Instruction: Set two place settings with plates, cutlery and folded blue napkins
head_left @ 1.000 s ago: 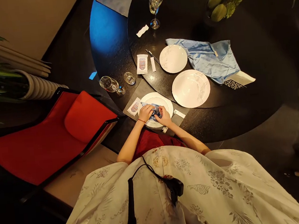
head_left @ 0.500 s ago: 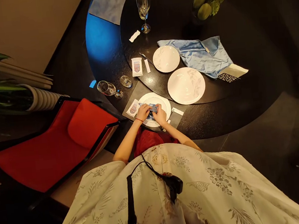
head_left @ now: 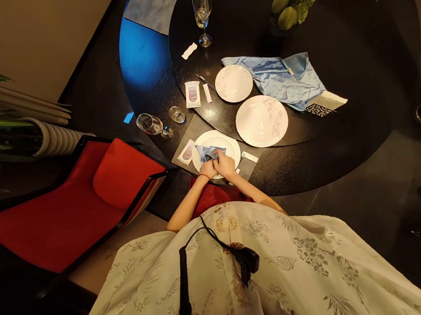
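Both my hands meet over the near rim of a white plate (head_left: 234, 147) at the table's front edge. My left hand (head_left: 207, 169), with a red string at the wrist, is closed round the near end of a folded blue napkin (head_left: 206, 152). Beside it, my right hand (head_left: 224, 163) grips the same napkin, its fingers curled. The napkin's far part fans out over the plate. Under the plate lies a grey placemat (head_left: 195, 125). A wet-wipe packet (head_left: 186, 153) is left of the plate, a fork (head_left: 240, 160) right of it.
Ahead are a large plate (head_left: 262, 122), a smaller plate (head_left: 233, 83) and a loose blue cloth (head_left: 285, 82). Glasses stand at the left: a wine glass (head_left: 150, 124), a small tumbler (head_left: 177, 114). A tall flute (head_left: 203, 13) is farther back. A red chair (head_left: 76, 206) is at left.
My left hand has moved down and right, from the napkin's left side to its near end beside my right hand. More of the napkin's spread top shows now.
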A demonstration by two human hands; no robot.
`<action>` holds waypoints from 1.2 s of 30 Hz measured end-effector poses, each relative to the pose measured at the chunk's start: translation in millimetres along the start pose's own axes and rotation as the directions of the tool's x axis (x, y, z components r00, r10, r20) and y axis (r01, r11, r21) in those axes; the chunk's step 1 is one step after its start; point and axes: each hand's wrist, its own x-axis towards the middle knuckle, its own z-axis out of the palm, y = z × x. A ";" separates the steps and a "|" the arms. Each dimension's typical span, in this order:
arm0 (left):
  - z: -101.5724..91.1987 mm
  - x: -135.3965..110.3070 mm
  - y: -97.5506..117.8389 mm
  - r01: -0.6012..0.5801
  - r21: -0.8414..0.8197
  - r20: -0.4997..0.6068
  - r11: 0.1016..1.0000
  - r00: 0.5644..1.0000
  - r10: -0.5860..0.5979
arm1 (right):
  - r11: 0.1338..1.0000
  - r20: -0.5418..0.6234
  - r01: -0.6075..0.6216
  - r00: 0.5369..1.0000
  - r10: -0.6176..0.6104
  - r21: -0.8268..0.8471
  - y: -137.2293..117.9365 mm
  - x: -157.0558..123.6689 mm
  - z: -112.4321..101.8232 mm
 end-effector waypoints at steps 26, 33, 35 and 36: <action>-10.8 -8.2 -27.4 -0.124 -0.097 -0.317 0.987 0.944 0.088 | 0.975 -0.067 -0.060 0.995 0.076 0.212 86.4 -8.7 29.7; 1.7 4.8 10.8 0.008 0.087 -0.181 0.996 0.983 0.008 | 0.970 -0.087 0.028 0.996 -0.007 0.243 82.3 -14.8 36.6; 6.5 3.1 12.6 -0.012 0.083 -0.192 0.996 0.981 0.028 | 0.967 -0.087 0.032 0.996 -0.011 0.253 86.0 -19.7 35.9; 8.5 1.6 11.9 -0.020 0.083 -0.202 0.996 0.979 0.036 | 0.966 -0.087 0.032 0.996 -0.010 0.256 88.2 -22.3 35.4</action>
